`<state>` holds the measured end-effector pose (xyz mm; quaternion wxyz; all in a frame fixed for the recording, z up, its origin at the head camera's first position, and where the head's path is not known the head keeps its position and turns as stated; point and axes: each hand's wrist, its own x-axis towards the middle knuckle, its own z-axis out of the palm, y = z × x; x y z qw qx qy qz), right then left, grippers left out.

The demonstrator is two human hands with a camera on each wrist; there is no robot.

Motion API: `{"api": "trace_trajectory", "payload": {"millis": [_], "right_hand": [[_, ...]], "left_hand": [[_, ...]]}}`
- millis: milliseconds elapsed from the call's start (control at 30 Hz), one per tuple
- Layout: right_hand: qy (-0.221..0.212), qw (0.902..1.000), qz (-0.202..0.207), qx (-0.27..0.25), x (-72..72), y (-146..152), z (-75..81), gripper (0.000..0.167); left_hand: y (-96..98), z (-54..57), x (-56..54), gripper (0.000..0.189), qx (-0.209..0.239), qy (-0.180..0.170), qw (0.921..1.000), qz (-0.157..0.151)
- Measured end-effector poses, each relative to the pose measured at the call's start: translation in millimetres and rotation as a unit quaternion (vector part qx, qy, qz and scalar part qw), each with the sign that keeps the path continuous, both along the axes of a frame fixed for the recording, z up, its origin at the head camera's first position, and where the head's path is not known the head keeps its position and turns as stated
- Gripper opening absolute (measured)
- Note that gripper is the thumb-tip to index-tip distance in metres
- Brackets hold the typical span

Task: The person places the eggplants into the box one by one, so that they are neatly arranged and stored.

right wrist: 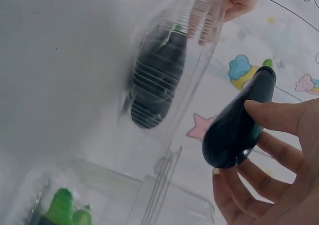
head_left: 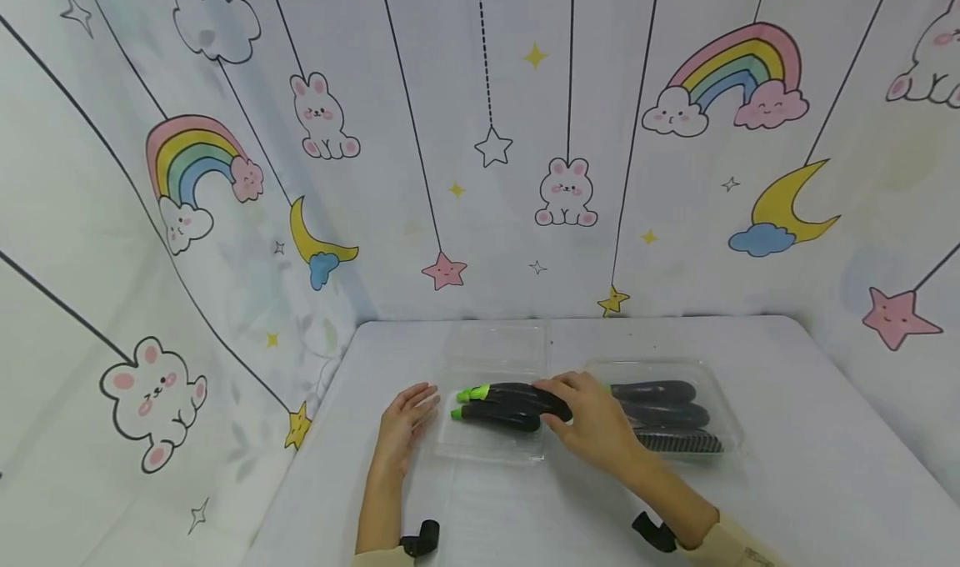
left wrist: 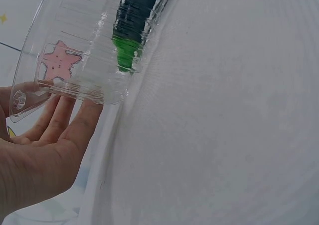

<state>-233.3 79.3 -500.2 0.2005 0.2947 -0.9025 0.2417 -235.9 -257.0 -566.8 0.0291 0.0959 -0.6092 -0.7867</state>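
My right hand (head_left: 588, 417) pinches a dark purple eggplant (right wrist: 239, 120) with a green stem between thumb and fingers. It holds the eggplant above an open clear plastic box (head_left: 491, 450), whose bottom lies under it. Inside that box lie more eggplants (head_left: 498, 418), seen through the ribbed wall in the right wrist view. My left hand (head_left: 405, 429) is at the box's left end. In the left wrist view its extended fingertips (left wrist: 89, 110) touch the clear end wall, and the thumb shows partly behind the plastic.
A second clear box (head_left: 723, 383) on the right holds several eggplants (head_left: 667, 414), some seen through ridged plastic. The first box's transparent lid (head_left: 495, 346) lies folded back behind it. Both boxes stand on a white-covered table (head_left: 525, 517), with a patterned curtain (head_left: 420, 133) around it.
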Motion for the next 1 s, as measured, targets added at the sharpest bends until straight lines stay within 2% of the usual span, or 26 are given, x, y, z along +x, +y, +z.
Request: {"api": "trace_trajectory", "payload": {"millis": [433,1000], "right_hand": [[-0.029,0.9994,0.013,0.012,-1.1,-24.0,-15.5,0.051],[-0.044,0.9981,0.035,0.025,-3.2,-47.9,-32.9,0.045]], "left_hand": [[-1.4,-0.6,-0.1,0.049,-0.001,0.000,1.0000,0.000],[-0.2,1.3,1.6,0.048,-0.008,0.005,1.0000,0.001]]}}
